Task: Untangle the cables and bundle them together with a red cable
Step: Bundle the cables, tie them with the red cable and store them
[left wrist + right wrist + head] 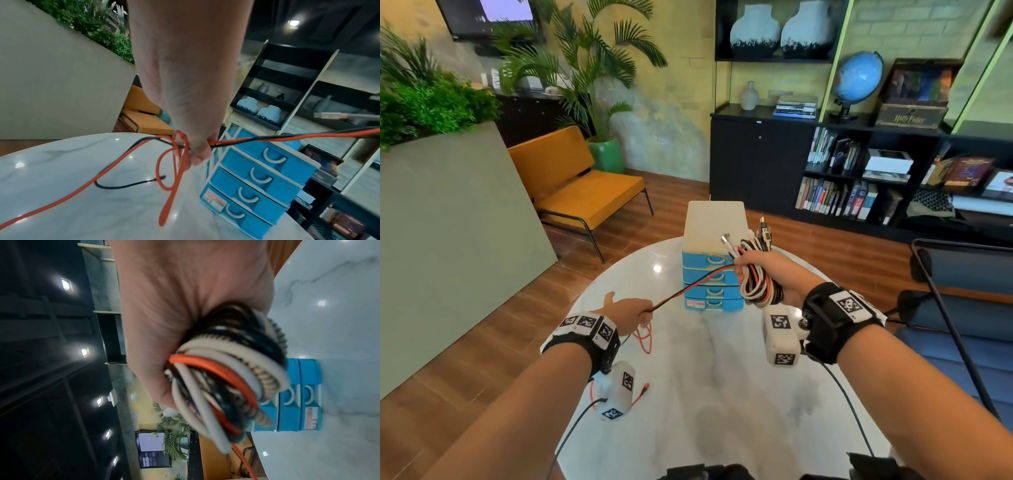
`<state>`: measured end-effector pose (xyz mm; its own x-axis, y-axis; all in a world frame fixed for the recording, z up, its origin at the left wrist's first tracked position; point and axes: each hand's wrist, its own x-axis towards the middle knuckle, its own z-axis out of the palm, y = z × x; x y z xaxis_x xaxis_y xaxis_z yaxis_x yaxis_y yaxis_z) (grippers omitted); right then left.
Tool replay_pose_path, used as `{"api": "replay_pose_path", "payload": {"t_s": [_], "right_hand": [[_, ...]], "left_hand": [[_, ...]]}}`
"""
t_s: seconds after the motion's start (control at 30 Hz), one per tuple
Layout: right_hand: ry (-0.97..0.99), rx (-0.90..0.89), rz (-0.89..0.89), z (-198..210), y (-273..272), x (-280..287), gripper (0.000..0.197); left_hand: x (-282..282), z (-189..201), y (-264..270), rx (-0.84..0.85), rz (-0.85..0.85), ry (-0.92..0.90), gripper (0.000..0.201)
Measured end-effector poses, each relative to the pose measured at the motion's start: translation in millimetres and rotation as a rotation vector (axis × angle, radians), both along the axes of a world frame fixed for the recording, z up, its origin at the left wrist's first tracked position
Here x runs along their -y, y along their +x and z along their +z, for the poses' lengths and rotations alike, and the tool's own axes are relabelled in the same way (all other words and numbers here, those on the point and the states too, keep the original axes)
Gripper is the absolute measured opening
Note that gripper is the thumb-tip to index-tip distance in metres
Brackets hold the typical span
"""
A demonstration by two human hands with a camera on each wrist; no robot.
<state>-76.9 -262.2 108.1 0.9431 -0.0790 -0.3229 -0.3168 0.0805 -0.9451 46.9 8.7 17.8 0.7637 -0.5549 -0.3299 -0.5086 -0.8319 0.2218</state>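
My right hand (767, 270) grips a coiled bundle of cables (758, 279), white, black, red and braided, held up above the table with plug ends sticking out on top. The bundle (230, 378) fills the right wrist view, fingers curled round it. From it a red cable (688, 290) twisted with a black one runs taut down-left to my left hand (635, 317), which pinches both strands (216, 142). Past the left hand (197, 152), the red cable (174, 170) loops down onto the marble table; a short black end (127, 185) lies there too.
A blue drawer unit (710, 263) with a cream top stands on the round white marble table (722, 377) just behind the taut cable. A dark chair (962, 308) is at the right, an orange bench (582, 192) beyond the table.
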Motion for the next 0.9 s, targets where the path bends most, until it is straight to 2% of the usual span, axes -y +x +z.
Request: {"api": "replay_pose_path", "payload": {"t_s": [0.13, 0.2, 0.27, 0.33, 0.37, 0.43, 0.53, 0.63, 0.9], "right_hand": [[-0.068, -0.010, 0.016, 4, -2, 1, 0.020], [-0.068, -0.025, 0.033, 5, -2, -2, 0.016], [-0.067, -0.032, 0.052, 5, -1, -9, 0.013], [-0.082, -0.035, 0.051, 4, 0, -13, 0.013], [-0.086, -0.033, 0.043, 3, 1, -14, 0.016], [-0.093, -0.025, 0.021, 3, 0, -9, 0.017], [-0.174, -0.010, 0.007, 3, -3, 5, 0.006], [-0.226, -0.005, -0.017, -3, -3, 11, 0.003], [-0.298, 0.005, -0.128, -14, 3, 1, 0.030]], "left_hand": [[3, 2, -3, 0.048, 0.013, 0.012, 0.024], [17, 12, -9, 0.004, -0.039, -0.033, 0.018], [38, 29, -19, -0.154, -0.091, -0.201, 0.026], [58, 46, -31, -0.383, -0.048, -0.438, 0.030], [64, 52, -34, -0.431, -0.030, -0.518, 0.033], [64, 57, -32, -0.405, -0.021, -0.563, 0.037], [51, 60, -24, -0.304, -0.037, -0.490, 0.035], [46, 65, -20, -0.311, -0.055, -0.497, 0.034], [53, 78, -27, -0.809, 0.164, -0.697, 0.028]]}}
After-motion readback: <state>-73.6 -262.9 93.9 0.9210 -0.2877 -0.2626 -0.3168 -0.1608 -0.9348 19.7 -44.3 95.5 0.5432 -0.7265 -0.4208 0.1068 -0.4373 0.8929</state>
